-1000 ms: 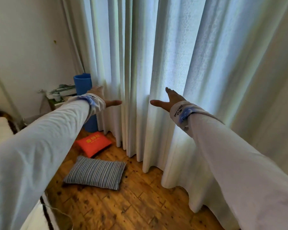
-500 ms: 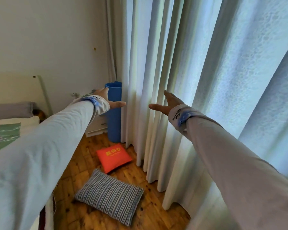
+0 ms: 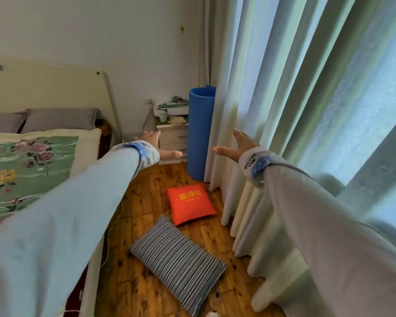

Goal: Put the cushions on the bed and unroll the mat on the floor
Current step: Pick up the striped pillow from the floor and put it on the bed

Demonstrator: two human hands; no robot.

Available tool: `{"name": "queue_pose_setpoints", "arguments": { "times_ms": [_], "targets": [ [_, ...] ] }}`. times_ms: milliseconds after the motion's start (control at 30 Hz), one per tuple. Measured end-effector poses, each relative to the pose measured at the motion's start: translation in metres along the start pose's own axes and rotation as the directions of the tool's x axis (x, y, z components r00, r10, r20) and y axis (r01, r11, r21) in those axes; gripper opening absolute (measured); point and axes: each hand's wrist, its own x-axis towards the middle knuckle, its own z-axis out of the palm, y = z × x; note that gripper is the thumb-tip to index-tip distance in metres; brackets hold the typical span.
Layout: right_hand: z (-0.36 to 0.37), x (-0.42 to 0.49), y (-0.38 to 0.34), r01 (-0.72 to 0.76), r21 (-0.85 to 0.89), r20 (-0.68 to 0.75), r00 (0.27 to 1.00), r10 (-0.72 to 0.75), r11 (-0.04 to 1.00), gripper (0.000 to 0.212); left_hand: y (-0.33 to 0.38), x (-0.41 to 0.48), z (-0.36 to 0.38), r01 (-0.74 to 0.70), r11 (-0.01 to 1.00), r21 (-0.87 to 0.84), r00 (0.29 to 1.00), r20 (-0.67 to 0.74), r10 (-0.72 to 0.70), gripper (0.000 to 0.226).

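While both arms reach forward, I note the left hand (image 3: 157, 145) and right hand (image 3: 236, 145) spread wide, holding nothing. The red cushion (image 3: 190, 203) and striped cushion (image 3: 178, 263) lie on the wooden floor (image 3: 135, 291) beside the bed (image 3: 32, 161). The rolled blue mat (image 3: 199, 133) stands upright against the curtain (image 3: 272, 99).
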Motion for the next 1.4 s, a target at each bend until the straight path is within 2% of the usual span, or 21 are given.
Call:
{"name": "queue_pose_setpoints", "arguments": {
  "times_ms": [167,333,433,533,667,767,867,1067,1167,1267,1333,1400],
  "targets": [
    [0.016,0.109,0.01,0.084,0.011,0.119,0.989,-0.084,0.996,0.099,0.001,0.069,0.016,0.118,0.993,0.012,0.993,0.015,-0.118,0.107],
    [0.04,0.191,0.01,0.154,-0.006,0.226,0.963,-0.149,0.988,0.1,-0.009,0.122,0.03,0.239,0.97,-0.046,0.971,0.041,-0.237,0.107],
    [0.066,0.222,0.008,0.176,-0.013,0.313,0.936,-0.163,0.984,0.095,-0.012,0.137,0.046,0.245,0.969,0.001,0.967,0.068,-0.245,0.101],
    [0.103,0.25,0.01,0.168,-0.044,0.383,0.913,-0.139,0.985,0.102,-0.02,0.154,0.072,0.257,0.966,-0.007,0.96,0.119,-0.254,0.098],
    [0.175,0.265,0.021,0.186,-0.02,0.436,0.886,-0.159,0.982,0.097,-0.045,0.178,0.134,0.237,0.971,0.011,0.961,0.145,-0.237,0.099],
    [0.262,0.266,0.036,0.198,-0.033,0.461,0.873,-0.161,0.98,0.098,-0.079,0.192,0.218,0.256,0.966,-0.013,0.956,0.152,-0.252,0.099],
    [0.375,0.272,0.073,0.185,-0.056,0.482,0.866,-0.136,0.981,0.099,-0.126,0.211,0.332,0.307,0.949,-0.066,0.943,0.157,-0.294,0.101],
    [0.596,0.275,0.181,0.049,-0.093,0.5,0.866,0.004,0.994,0.097,-0.219,0.232,0.572,0.478,0.862,-0.169,0.87,0.223,-0.439,0.106],
    [0.696,0.276,0.239,0.0,-0.064,0.539,0.842,0.035,0.998,0.097,-0.254,0.238,0.682,0.578,0.76,-0.296,0.815,0.253,-0.521,0.107],
    [0.785,0.275,0.289,-0.06,-0.077,0.584,0.806,0.094,0.995,0.116,-0.275,0.246,0.775,0.631,0.645,-0.431,0.767,0.227,-0.6,0.105],
    [0.842,0.282,0.321,-0.112,-0.112,0.571,0.806,0.156,0.987,0.112,-0.289,0.255,0.836,0.668,0.535,-0.518,0.701,0.197,-0.685,0.108],
    [0.877,0.287,0.344,-0.165,-0.087,0.551,0.814,0.185,0.982,0.11,-0.294,0.258,0.876,0.67,0.387,-0.633,0.596,0.149,-0.789,0.112]
  ]
}}
